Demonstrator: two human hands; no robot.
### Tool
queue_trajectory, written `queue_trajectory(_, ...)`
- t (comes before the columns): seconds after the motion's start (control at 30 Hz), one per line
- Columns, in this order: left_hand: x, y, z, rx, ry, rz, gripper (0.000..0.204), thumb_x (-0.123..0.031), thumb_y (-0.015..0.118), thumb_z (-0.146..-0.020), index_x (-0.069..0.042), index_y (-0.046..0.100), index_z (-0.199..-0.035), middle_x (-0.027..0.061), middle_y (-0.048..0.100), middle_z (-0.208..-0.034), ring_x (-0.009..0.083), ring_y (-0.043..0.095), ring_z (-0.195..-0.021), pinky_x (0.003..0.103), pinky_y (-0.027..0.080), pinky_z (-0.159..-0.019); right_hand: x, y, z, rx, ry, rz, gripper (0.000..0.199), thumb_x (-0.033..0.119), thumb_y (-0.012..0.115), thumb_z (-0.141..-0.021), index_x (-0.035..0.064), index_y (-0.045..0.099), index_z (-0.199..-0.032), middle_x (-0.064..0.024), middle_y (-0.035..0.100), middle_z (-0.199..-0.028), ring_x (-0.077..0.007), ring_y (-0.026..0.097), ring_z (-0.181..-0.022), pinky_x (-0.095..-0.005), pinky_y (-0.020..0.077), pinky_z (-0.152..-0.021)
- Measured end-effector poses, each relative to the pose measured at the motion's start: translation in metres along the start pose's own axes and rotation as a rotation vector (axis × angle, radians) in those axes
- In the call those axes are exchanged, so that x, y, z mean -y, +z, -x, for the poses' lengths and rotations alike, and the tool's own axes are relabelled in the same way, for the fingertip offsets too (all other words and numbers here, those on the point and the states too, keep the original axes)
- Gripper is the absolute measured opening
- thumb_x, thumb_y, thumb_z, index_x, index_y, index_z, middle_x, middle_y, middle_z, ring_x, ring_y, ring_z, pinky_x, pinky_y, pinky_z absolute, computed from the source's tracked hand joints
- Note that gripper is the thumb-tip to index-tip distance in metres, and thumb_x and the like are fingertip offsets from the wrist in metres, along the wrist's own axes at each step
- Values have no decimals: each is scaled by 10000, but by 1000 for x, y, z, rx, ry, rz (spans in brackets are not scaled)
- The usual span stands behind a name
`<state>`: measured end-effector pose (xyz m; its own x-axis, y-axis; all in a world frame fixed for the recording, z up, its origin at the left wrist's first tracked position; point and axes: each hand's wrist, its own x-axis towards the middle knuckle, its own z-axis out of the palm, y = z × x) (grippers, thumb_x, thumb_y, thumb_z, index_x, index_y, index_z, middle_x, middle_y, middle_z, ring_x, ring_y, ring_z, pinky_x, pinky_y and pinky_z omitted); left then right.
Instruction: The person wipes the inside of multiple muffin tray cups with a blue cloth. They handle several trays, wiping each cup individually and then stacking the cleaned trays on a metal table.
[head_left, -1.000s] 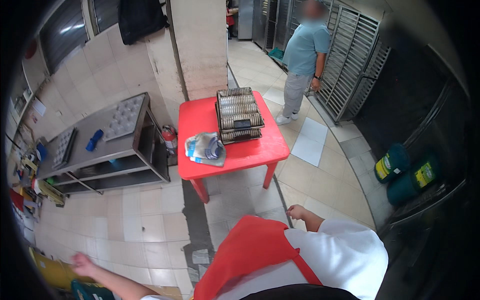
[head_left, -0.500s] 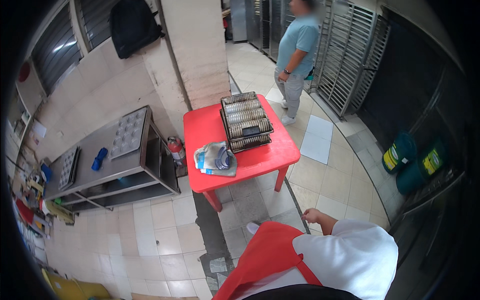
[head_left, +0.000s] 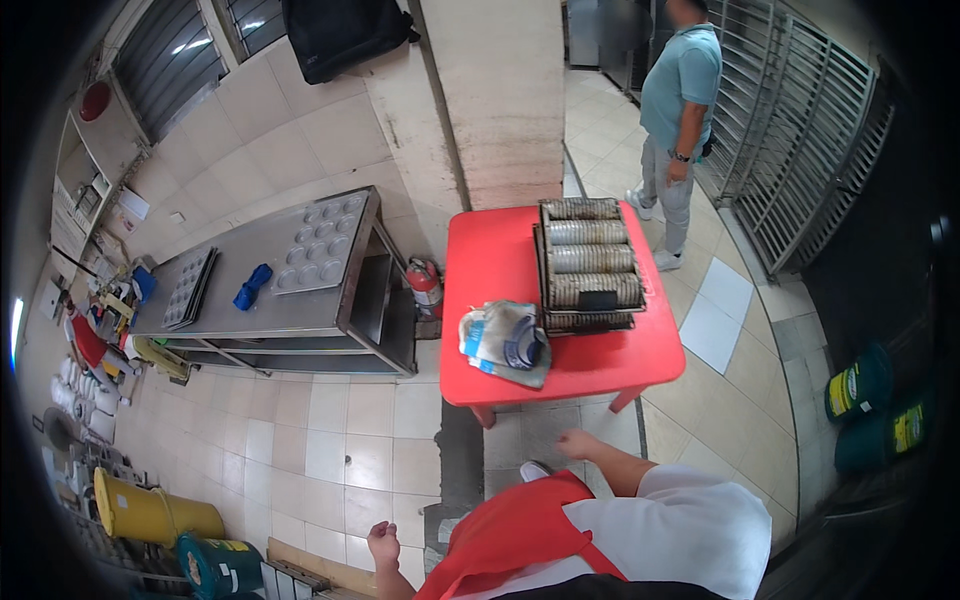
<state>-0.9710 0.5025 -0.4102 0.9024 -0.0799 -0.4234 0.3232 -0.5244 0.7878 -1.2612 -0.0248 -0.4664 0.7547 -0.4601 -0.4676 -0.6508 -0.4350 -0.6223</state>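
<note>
My left hand (head_left: 383, 546) hangs low beside my red apron (head_left: 510, 530), over the tiled floor. Its fingers are curled in, and nothing shows in them. Bent at the elbow, my right arm brings my right hand (head_left: 575, 444) just in front of the red table (head_left: 600, 372), without touching it. That hand also looks loosely closed and holds nothing I can see. On the table sits a dark metal rack (head_left: 592, 300) with stacked rows of round metal tins (head_left: 590, 258). A crumpled grey, white and blue cloth or sack (head_left: 508, 345) lies against its left side.
A steel table (head_left: 250, 325) at the left bears muffin trays (head_left: 320, 240) and a blue bundle (head_left: 253, 287). A fire extinguisher (head_left: 425, 288) stands between the tables. A person (head_left: 680, 110) stands beyond, near tall racks (head_left: 800, 130). Green buckets (head_left: 858, 385) are at right, a yellow bin (head_left: 160, 508) lower left.
My view has turned left and come nearer the red table. My left hand has come into view, and my right hand has swung forward and inward. The other person's arm has shifted slightly.
</note>
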Motion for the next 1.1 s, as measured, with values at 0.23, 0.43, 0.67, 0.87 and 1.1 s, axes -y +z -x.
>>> queue_trajectory(0.23, 11, -27, -27, -68, -166, 128, 250, -137, 698, -949, 3, 664, -1153, 72, 676, -863, 161, 622, -637, 304, 470, -473, 299, -63, -106, 266, -507, -171, 470, 413, 667, -984, 31, 668, -1260, -159, 730, -1144, -256, 710, -1042, -386, 557, -919)
queue_trajectory(0.43, 77, -44, -27, -53, -624, 260, 288, -185, 673, -936, -11, 677, -1165, 56, 662, -838, 166, 633, -633, 322, 480, -502, 366, -21, -186, 274, -640, 309, 406, 325, 679, -936, 39, 674, -1225, -182, 682, -1155, -346, 675, -1086, -443, 556, -932)
queue_trajectory(0.67, 116, -130, -68, 143, -755, 108, 169, -230, 667, -943, -62, 665, -966, 48, 621, -747, 179, 585, -594, 355, 454, -499, 527, 49, -198, 504, -636, 312, 413, 314, 682, -957, 39, 656, -1264, -180, 662, -1159, -289, 705, -979, -411, 571, -878)
queue_trajectory(0.87, 45, -234, -297, -37, -598, 151, 193, -236, 674, -925, -52, 688, -871, 58, 613, -705, 186, 577, -586, 369, 448, -507, 670, 36, -254, 352, -492, 112, 453, 309, 702, -944, 41, 646, -1305, -206, 674, -1220, -314, 706, -1019, -405, 570, -914)
queue_trajectory(1.1, -127, -320, -534, -217, -117, 53, 467, -318, 711, -921, 24, 696, -1240, 224, 745, -1129, 316, 714, -1039, 402, 551, -906, 779, 43, -429, 203, -277, -431, 598, 259, 746, -953, 102, 502, -1476, -147, 627, -1319, -183, 656, -945, -331, 563, -794)
